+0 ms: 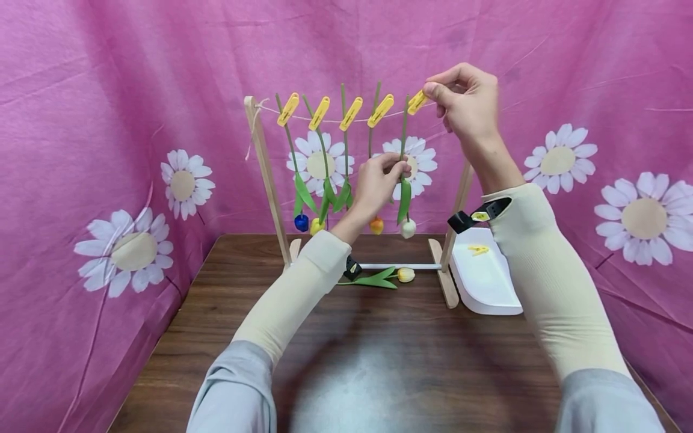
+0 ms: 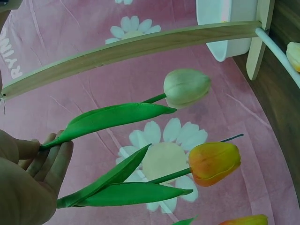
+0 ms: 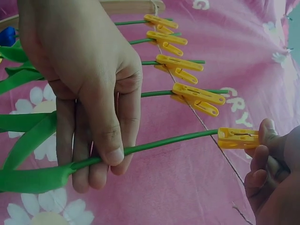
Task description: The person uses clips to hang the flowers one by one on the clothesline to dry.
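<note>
My left hand (image 1: 377, 181) pinches the green stem of an artificial white tulip (image 1: 408, 228), which hangs bloom-down. At the top of that stem, my right hand (image 1: 472, 103) squeezes a yellow clothespin (image 3: 238, 138) between thumb and fingers. In the right wrist view the clothespin's jaws meet the stem's end, right at the string (image 3: 206, 125). Further left along the string, several yellow clothespins (image 1: 351, 113) hold other tulips upside down, among them a blue tulip (image 1: 301, 223) and an orange tulip (image 2: 214, 163). The left forearm partly hides this row.
Wooden posts (image 1: 266, 180) with a white crossbar (image 1: 400, 266) carry the string. A cream-yellow tulip (image 1: 405, 275) lies on the brown table (image 1: 379, 361). At the right stands a white tray (image 1: 489, 300) with a yellow clothespin (image 1: 478, 249) in it. Pink flowered cloth hangs behind.
</note>
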`<state>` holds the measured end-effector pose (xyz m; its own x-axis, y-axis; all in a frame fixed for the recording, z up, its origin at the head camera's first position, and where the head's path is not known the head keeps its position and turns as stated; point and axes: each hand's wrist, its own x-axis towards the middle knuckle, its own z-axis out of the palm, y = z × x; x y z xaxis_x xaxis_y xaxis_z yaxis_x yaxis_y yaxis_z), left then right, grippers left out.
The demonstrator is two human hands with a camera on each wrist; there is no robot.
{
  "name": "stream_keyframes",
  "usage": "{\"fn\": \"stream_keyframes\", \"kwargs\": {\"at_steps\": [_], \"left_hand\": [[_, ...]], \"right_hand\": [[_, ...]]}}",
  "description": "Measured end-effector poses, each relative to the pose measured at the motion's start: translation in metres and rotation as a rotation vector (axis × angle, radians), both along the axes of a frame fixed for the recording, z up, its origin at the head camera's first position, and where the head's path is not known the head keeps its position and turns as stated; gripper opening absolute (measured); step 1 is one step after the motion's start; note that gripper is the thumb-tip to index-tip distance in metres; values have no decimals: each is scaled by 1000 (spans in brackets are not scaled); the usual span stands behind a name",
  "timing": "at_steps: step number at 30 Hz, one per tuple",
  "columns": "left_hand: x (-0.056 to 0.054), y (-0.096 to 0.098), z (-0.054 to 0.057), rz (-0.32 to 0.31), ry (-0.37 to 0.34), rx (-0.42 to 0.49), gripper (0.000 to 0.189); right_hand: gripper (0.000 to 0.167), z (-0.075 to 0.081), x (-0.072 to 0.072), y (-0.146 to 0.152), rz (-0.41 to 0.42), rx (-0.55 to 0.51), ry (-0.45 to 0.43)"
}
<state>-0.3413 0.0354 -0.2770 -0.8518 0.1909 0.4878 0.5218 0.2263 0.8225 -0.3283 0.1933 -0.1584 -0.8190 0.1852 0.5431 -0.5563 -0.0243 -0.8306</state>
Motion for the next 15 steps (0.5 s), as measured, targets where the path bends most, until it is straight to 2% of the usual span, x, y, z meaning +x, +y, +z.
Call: {"fn": "stream_keyframes", "kwargs": {"at_steps": [8,15], "left_hand": [[0,2,2,25,-6,-15,22],[-1,0,2,39,14,-31,23]], "right_hand": [[7,-1,-7,-1,1,23,-88],[7,-8,-11,-6,40,3,-88]]}}
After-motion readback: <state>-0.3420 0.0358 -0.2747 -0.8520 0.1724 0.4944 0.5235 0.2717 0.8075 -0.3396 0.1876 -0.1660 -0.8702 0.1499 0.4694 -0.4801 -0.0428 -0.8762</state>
